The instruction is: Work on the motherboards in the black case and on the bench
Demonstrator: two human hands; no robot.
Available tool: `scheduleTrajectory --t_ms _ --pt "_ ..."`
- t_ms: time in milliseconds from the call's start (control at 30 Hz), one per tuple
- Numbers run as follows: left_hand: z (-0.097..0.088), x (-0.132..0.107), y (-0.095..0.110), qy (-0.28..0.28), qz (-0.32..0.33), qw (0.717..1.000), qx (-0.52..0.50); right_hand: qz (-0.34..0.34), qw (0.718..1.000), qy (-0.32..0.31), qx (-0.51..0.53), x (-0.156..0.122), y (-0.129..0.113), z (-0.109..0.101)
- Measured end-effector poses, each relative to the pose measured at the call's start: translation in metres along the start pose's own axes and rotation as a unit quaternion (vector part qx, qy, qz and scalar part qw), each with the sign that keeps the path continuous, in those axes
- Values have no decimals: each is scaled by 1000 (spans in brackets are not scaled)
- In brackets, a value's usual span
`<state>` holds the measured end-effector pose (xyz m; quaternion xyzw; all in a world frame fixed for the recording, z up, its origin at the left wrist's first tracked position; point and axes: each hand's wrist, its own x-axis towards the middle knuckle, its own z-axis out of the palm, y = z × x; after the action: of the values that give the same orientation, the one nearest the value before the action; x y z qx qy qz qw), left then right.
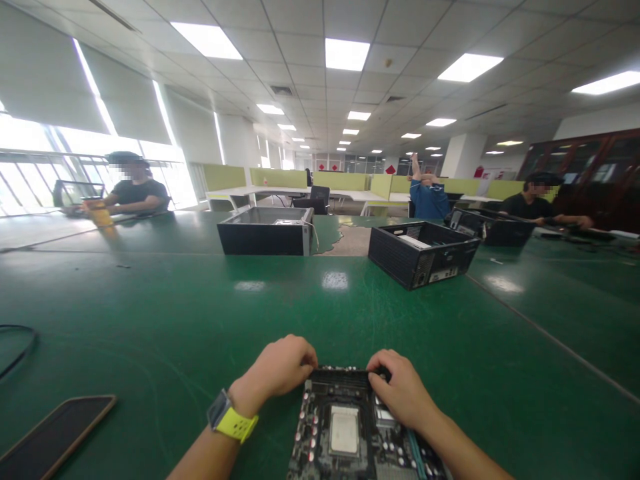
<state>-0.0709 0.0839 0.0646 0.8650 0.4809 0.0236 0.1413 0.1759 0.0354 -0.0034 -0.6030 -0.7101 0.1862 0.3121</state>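
Note:
A black computer motherboard [345, 433] with a silver processor in its middle lies on the green table [175, 313] right in front of me. My left hand [280, 370], with a yellow-strapped watch on its wrist, is curled in a loose fist at the board's far left corner. My right hand [400, 390] curls over the far right corner, fingertips pressed on the board's edge. Both hands grip the far edge of the board.
A dark phone [55, 433] lies at the near left. A black cable [17, 347] loops at the left edge. Two open black computer cases [267, 233] [423, 253] stand farther back. Three people sit at the far side of the tables.

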Motion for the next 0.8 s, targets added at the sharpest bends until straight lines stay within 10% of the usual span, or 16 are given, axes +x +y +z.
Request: scheduleTrajectory --t_ms 800 --pt "1 0 -5 9 17 1000 3 -20 1000 0 13 0 -1 -1"
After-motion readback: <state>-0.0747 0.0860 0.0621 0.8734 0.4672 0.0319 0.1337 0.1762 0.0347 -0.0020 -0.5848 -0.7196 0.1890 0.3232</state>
